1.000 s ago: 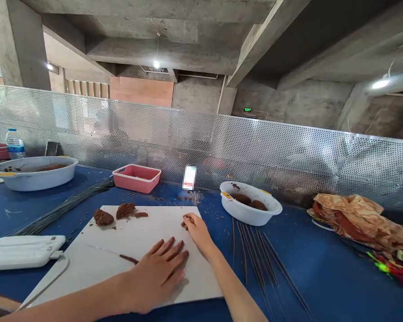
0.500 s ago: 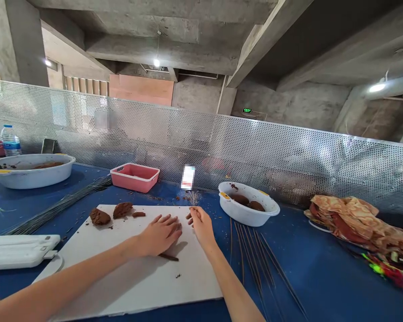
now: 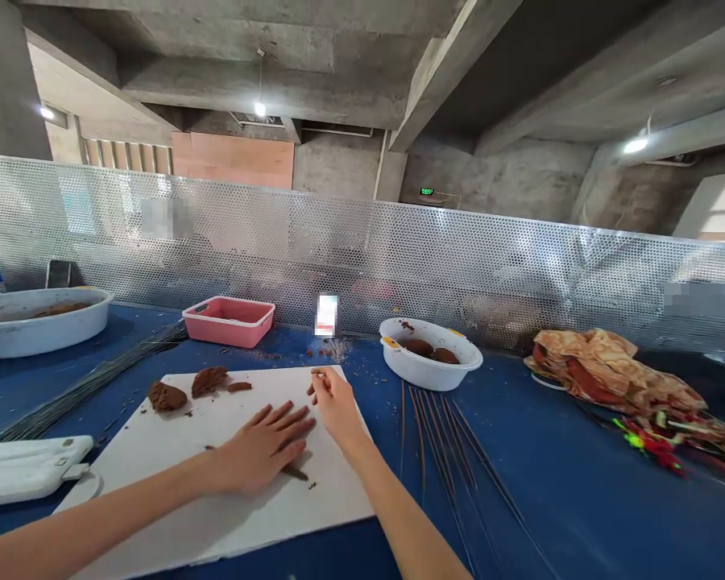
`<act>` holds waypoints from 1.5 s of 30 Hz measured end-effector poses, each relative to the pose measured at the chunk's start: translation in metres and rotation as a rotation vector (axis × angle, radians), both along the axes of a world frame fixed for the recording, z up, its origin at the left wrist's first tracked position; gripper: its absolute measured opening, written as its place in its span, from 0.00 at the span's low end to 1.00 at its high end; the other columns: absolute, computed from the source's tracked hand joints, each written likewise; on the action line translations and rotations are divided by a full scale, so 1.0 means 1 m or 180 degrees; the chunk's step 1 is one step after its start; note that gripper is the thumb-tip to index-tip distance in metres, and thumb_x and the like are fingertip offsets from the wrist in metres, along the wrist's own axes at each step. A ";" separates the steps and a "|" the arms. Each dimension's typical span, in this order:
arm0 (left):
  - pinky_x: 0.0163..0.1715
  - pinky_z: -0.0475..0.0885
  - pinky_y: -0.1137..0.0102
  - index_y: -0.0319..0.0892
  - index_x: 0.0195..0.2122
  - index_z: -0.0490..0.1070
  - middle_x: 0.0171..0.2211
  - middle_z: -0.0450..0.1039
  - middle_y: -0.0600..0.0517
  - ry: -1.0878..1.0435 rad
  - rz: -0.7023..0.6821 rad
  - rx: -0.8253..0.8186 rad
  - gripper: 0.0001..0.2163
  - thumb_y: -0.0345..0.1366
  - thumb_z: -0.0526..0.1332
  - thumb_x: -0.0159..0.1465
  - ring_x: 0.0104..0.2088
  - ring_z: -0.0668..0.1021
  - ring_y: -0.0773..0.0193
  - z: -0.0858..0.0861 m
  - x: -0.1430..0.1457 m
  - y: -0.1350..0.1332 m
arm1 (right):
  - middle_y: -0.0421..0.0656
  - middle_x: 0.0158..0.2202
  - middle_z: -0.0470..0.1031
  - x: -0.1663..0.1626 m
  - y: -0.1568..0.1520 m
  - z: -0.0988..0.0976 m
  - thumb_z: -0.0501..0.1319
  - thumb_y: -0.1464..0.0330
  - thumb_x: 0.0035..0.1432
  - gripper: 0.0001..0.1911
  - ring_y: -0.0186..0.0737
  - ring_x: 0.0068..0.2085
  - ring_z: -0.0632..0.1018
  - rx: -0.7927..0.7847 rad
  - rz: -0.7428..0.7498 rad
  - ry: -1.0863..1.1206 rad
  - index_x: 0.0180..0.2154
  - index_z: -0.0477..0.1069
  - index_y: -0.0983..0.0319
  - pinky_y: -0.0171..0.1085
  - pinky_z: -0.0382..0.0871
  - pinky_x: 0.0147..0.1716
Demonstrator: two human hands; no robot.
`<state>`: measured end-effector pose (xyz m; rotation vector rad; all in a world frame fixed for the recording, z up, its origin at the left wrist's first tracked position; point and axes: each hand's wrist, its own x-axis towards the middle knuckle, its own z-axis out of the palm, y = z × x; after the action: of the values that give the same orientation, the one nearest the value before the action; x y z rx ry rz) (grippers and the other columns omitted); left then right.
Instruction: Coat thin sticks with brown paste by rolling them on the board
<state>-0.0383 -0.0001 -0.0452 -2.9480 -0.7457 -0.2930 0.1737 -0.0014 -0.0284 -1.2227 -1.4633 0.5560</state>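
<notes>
My left hand [image 3: 263, 447] lies flat on the white board [image 3: 266, 515], fingers spread, with a thin brown strip of paste [image 3: 296, 474] just beyond its fingertips. My right hand [image 3: 335, 407] stands at the board's far edge, its fingertips pinched on a thin piece too small to name. Further left on the board sit two brown lumps of paste [image 3: 167, 396] [image 3: 209, 381] and a small brown piece [image 3: 239, 387], all apart from my hands.
Around the board stand a white bowl of brown balls [image 3: 426, 374], a pink tray [image 3: 228, 330] and a pale basin [image 3: 36, 342]. Loose dark rods [image 3: 441, 451] and a wire bundle [image 3: 90, 387] lie on the blue table [image 3: 549, 483]. A perforated metal screen [image 3: 459, 258] runs behind.
My left hand moved up the board, then slid back towards me over the brown strip. My right hand barely shifted. The whole view has swung slightly, moving everything leftward in the picture.
</notes>
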 end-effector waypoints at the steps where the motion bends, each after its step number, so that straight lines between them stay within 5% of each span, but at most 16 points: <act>1: 0.69 0.60 0.50 0.55 0.71 0.60 0.72 0.60 0.49 0.0074 -0.0037 0.0038 0.22 0.45 0.46 0.78 0.73 0.59 0.50 0.002 0.006 0.013 | 0.39 0.31 0.80 0.001 0.000 0.001 0.53 0.58 0.68 0.14 0.38 0.29 0.79 0.0003 -0.0030 -0.0012 0.44 0.74 0.57 0.36 0.70 0.34; 4: 0.65 0.67 0.50 0.49 0.68 0.67 0.69 0.64 0.43 0.0192 0.0006 0.0043 0.21 0.43 0.47 0.78 0.70 0.66 0.47 0.010 0.019 0.045 | 0.40 0.30 0.80 0.009 0.002 -0.001 0.53 0.58 0.68 0.15 0.39 0.28 0.79 -0.0108 -0.0141 -0.0004 0.43 0.74 0.57 0.36 0.69 0.33; 7: 0.64 0.68 0.48 0.47 0.66 0.69 0.68 0.66 0.41 0.0239 -0.0002 0.0060 0.21 0.41 0.47 0.78 0.69 0.67 0.46 0.010 0.019 0.050 | 0.40 0.30 0.80 0.014 0.005 -0.004 0.52 0.58 0.68 0.15 0.38 0.27 0.78 -0.0218 -0.0221 0.0056 0.42 0.73 0.58 0.36 0.68 0.32; 10: 0.69 0.60 0.46 0.50 0.69 0.64 0.72 0.58 0.45 0.0054 -0.0001 0.0217 0.21 0.42 0.48 0.77 0.72 0.59 0.46 0.001 0.006 0.024 | 0.40 0.31 0.81 0.011 0.005 -0.006 0.53 0.58 0.68 0.14 0.38 0.27 0.78 -0.0318 -0.0164 0.0012 0.43 0.73 0.58 0.36 0.68 0.31; 13: 0.70 0.60 0.53 0.54 0.75 0.48 0.74 0.53 0.50 -0.0152 0.0213 0.0164 0.25 0.43 0.47 0.78 0.73 0.58 0.52 -0.004 -0.014 -0.017 | 0.40 0.32 0.81 0.000 0.001 -0.008 0.54 0.60 0.68 0.13 0.38 0.28 0.79 -0.0419 -0.0045 -0.0078 0.45 0.74 0.58 0.35 0.67 0.31; 17: 0.71 0.59 0.58 0.59 0.75 0.40 0.75 0.49 0.56 -0.0018 0.0175 -0.0041 0.28 0.45 0.48 0.77 0.73 0.57 0.54 0.002 -0.028 -0.048 | 0.41 0.33 0.81 -0.010 -0.003 -0.012 0.56 0.64 0.67 0.11 0.38 0.29 0.79 -0.0506 0.0080 -0.0204 0.46 0.74 0.58 0.35 0.68 0.32; 21: 0.71 0.59 0.56 0.59 0.75 0.43 0.74 0.51 0.55 -0.0109 0.0083 0.0018 0.26 0.44 0.47 0.78 0.73 0.58 0.54 0.005 -0.016 -0.028 | 0.41 0.32 0.80 -0.010 -0.001 -0.014 0.56 0.64 0.67 0.11 0.38 0.28 0.78 -0.0513 0.0192 0.0077 0.45 0.74 0.59 0.36 0.68 0.32; 25: 0.70 0.60 0.52 0.54 0.71 0.61 0.71 0.61 0.50 -0.0229 -0.0129 0.0134 0.22 0.41 0.48 0.78 0.72 0.62 0.53 0.006 0.006 0.017 | 0.41 0.29 0.78 -0.004 0.003 -0.016 0.55 0.62 0.65 0.12 0.39 0.29 0.78 -0.0485 0.0131 0.0498 0.42 0.74 0.60 0.35 0.68 0.30; 28: 0.67 0.65 0.53 0.48 0.67 0.68 0.69 0.65 0.45 -0.0399 0.0213 0.0097 0.21 0.43 0.47 0.78 0.68 0.68 0.51 0.011 0.009 0.040 | 0.41 0.29 0.78 -0.001 0.005 -0.016 0.55 0.60 0.65 0.13 0.39 0.28 0.77 -0.0575 0.0063 0.0745 0.42 0.73 0.60 0.35 0.68 0.29; 31: 0.67 0.66 0.54 0.49 0.70 0.63 0.70 0.63 0.46 -0.0398 0.0169 0.0072 0.22 0.42 0.47 0.78 0.68 0.69 0.51 0.011 -0.005 0.038 | 0.41 0.29 0.78 -0.002 0.005 -0.015 0.56 0.60 0.64 0.13 0.37 0.28 0.77 -0.0637 0.0068 0.0814 0.42 0.73 0.61 0.34 0.67 0.28; 39: 0.71 0.59 0.58 0.60 0.75 0.43 0.74 0.49 0.56 -0.0033 -0.0023 -0.0179 0.27 0.43 0.49 0.77 0.73 0.57 0.53 0.014 -0.049 -0.026 | 0.43 0.29 0.78 -0.007 -0.001 -0.011 0.56 0.62 0.64 0.15 0.36 0.27 0.74 -0.0621 0.0136 0.0814 0.41 0.73 0.65 0.35 0.64 0.29; 45: 0.71 0.58 0.56 0.61 0.74 0.48 0.73 0.54 0.56 -0.0123 0.0036 -0.0249 0.24 0.43 0.47 0.78 0.73 0.59 0.54 0.017 -0.023 0.010 | 0.44 0.28 0.78 -0.007 -0.001 -0.008 0.57 0.58 0.63 0.17 0.37 0.26 0.73 -0.0613 0.0201 0.0904 0.40 0.73 0.66 0.35 0.64 0.27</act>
<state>-0.0613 0.0104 -0.0282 -3.0182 -0.7961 -0.3282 0.1663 -0.0019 -0.0365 -1.1927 -1.2318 0.8929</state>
